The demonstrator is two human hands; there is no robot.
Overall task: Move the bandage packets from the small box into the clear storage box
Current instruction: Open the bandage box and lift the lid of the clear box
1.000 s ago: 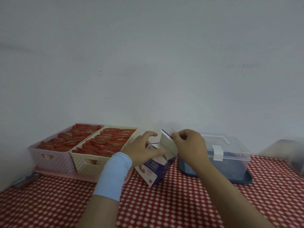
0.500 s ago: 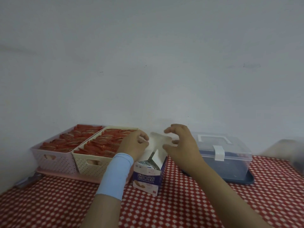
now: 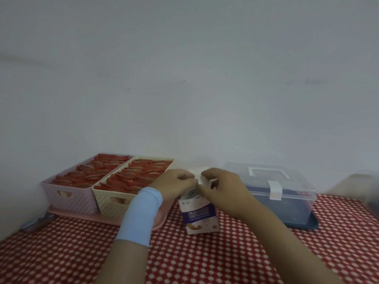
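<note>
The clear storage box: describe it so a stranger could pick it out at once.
On the red checked tablecloth, look to the right side. There the clear storage box sits on a dark tray, right of the small box. Unlike the pink basket and cream basket at the left, it is see-through, lidded, with a white latch and handle.
</note>
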